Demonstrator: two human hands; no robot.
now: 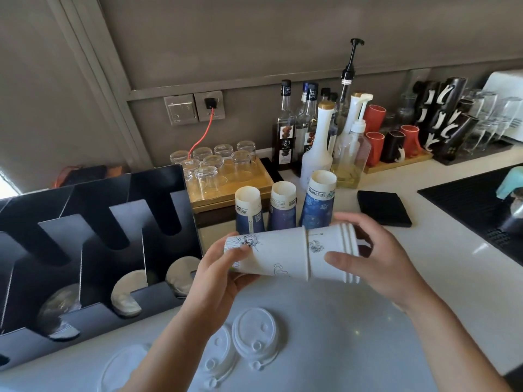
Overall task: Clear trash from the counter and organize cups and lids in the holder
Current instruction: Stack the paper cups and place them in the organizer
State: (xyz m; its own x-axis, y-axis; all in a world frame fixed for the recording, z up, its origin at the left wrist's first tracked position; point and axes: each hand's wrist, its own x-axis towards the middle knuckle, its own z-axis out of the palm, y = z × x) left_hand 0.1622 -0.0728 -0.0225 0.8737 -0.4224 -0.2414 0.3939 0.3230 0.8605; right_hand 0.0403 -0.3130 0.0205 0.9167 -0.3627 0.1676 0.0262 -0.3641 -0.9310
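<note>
Fingers point(338, 258) of left hand point(223, 274) and right hand point(379, 261) grip a white cup stack point(280, 256); lids point(256, 336) on the bench point(441, 267) and blue cups point(283, 215) not yet in holder point(93, 222)

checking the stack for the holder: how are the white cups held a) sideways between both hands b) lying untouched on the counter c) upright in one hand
a: the white cups lie sideways, left hand gripping the base end, right hand at the rims
</note>
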